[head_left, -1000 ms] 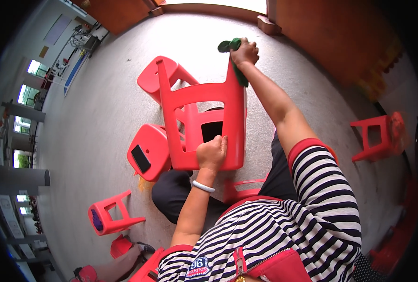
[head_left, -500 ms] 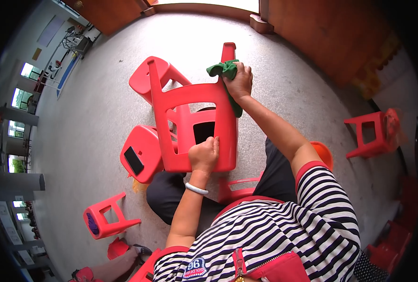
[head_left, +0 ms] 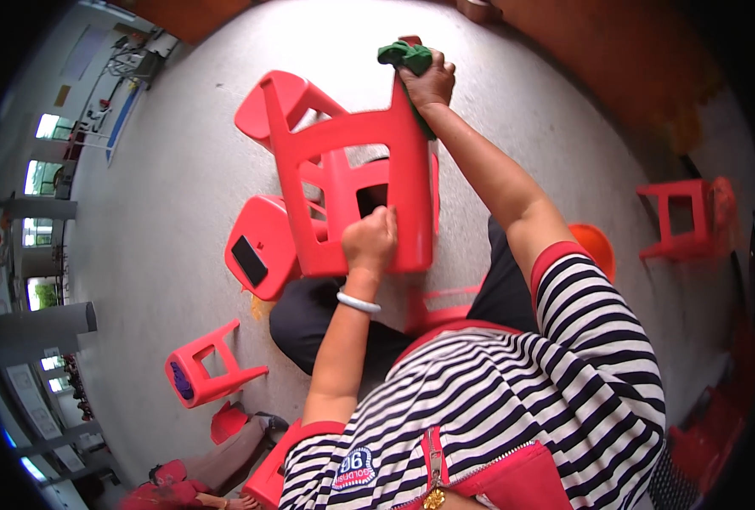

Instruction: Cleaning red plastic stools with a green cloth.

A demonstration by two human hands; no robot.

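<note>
A red plastic stool is tipped on its side in front of me, its legs pointing away. My left hand is closed on the bar of its near side, beside the opening. With a green cloth in its grasp, my right hand wraps the far end of the stool's right leg. The cloth covers most of the leg's tip, and part of it hangs down along the leg's outer side.
Just left lie another tipped red stool and a red stool bearing a black phone. Farther left, a small red stool has a purple cloth on it. An orange bowl-like object sits by my right knee; another stool stands at right.
My right hand has slid the green cloth farther out along the leg, up to its tip. My left hand keeps its hold on the stool. The whole view has shifted slightly.
</note>
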